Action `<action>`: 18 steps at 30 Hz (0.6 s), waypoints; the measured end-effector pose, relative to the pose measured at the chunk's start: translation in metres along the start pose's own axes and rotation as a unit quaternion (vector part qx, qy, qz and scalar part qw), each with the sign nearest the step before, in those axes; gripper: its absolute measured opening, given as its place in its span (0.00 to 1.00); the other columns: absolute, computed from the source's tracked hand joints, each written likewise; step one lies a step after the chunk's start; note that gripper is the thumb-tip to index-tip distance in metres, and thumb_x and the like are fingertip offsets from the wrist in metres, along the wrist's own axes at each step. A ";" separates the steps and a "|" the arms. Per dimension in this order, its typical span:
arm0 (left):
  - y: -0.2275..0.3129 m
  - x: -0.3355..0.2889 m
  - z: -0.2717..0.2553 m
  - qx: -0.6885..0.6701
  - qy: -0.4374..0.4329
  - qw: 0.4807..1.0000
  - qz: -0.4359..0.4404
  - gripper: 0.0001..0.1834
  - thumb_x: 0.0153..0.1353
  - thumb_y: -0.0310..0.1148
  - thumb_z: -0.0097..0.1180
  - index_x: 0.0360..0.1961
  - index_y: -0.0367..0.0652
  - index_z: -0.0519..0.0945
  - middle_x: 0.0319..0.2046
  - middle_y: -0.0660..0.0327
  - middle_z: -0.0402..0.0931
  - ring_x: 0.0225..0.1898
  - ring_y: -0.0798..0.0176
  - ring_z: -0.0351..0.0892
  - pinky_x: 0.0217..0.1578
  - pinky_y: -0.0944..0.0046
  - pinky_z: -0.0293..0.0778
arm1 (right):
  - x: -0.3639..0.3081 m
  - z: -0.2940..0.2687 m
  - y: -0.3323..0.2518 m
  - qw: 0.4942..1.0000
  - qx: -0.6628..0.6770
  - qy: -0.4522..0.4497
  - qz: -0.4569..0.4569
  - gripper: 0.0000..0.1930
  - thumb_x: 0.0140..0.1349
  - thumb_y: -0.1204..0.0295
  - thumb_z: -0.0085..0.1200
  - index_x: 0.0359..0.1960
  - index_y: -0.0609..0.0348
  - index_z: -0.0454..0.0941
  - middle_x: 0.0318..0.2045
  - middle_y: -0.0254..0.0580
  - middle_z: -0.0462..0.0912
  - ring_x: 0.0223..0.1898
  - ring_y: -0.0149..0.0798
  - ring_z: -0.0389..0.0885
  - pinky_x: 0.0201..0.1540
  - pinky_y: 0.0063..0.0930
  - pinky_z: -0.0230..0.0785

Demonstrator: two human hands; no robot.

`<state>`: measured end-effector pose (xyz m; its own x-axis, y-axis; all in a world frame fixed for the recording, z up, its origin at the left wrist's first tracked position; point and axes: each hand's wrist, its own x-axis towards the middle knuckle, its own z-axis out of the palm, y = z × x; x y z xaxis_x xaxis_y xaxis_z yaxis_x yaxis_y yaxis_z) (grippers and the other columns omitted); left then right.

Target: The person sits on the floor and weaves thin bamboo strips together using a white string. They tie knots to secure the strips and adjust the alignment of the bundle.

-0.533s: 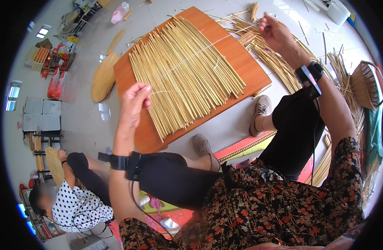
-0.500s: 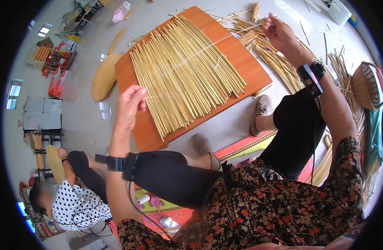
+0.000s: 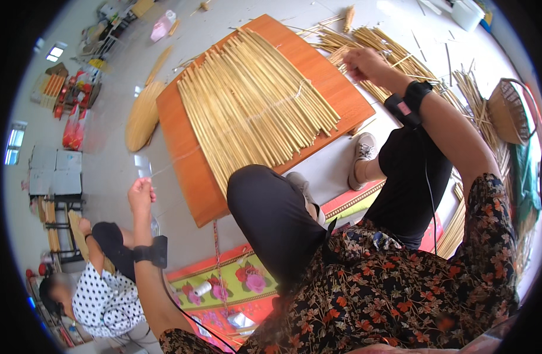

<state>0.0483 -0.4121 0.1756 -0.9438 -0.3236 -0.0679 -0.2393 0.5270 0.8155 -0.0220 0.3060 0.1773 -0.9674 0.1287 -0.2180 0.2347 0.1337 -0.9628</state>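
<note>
A mat-like row of yellow plant stalks (image 3: 253, 100) lies side by side on an orange-brown wooden board (image 3: 336, 88). A thin white thread (image 3: 182, 156) runs from my left hand over the board's left edge and across the stalks. My left hand (image 3: 142, 194) is closed in a pinch on this thread, out beyond the board's left side. Past the right edge of the stalks, my right hand (image 3: 368, 66) hovers with its fingers loosely bent. No thread shows between its fingers. Near the stalks' right edge the thread has a loose bend.
More stalks (image 3: 383, 44) lie on the floor to the right, near a wicker basket (image 3: 507, 112). An oval woven piece (image 3: 144, 118) rests left of the board. A white spool (image 3: 202, 288) sits on a flowered mat (image 3: 253, 277). A co-worker in a dotted top (image 3: 106, 295) sits at lower left.
My left hand has moved left and down, drawing the thread beyond the board. My right hand has come lower and inward, and the taut thread no longer reaches it. My left knee has risen.
</note>
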 end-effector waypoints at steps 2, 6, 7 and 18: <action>-0.004 0.008 0.028 -0.010 -0.013 1.000 -0.007 0.06 0.70 0.32 0.57 0.40 0.41 0.81 0.23 0.68 0.74 0.18 0.76 0.71 0.17 0.73 0.68 | -0.002 0.011 0.006 0.996 -0.076 -0.015 0.045 0.08 0.66 0.68 0.60 0.33 0.60 0.81 0.25 0.37 0.81 0.21 0.33 0.81 0.22 0.29 0.80; -0.008 0.028 0.076 -0.016 -0.057 0.997 -0.042 0.06 0.71 0.31 0.56 0.40 0.41 0.81 0.22 0.68 0.74 0.18 0.76 0.73 0.17 0.74 0.68 | 0.002 0.023 0.030 0.974 -0.196 -0.040 0.103 0.06 0.65 0.72 0.60 0.36 0.63 0.80 0.25 0.41 0.83 0.22 0.37 0.86 0.22 0.31 0.82; -0.009 0.038 0.084 0.010 -0.072 0.996 -0.045 0.06 0.70 0.31 0.55 0.40 0.40 0.81 0.24 0.67 0.75 0.19 0.75 0.74 0.17 0.73 0.69 | 0.004 0.023 0.037 0.968 -0.224 -0.037 0.103 0.07 0.65 0.72 0.59 0.39 0.64 0.80 0.26 0.42 0.83 0.23 0.38 0.87 0.22 0.32 0.82; 0.001 0.059 0.166 0.256 0.043 0.905 0.337 0.23 0.67 0.28 0.57 0.62 0.37 0.73 0.68 0.49 0.67 0.65 0.46 0.72 0.63 0.54 0.71 | -0.045 -0.034 -0.028 0.957 -0.251 -0.115 0.095 0.19 0.69 0.63 0.58 0.53 0.66 0.78 0.42 0.44 0.83 0.35 0.35 0.87 0.29 0.25 0.81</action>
<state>-0.0456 -0.3000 0.0771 -0.8987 0.1590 0.4088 0.2892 0.9155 0.2797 0.0177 0.3298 0.2197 -0.8846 -0.0145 -0.4661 0.3684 0.5910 -0.7176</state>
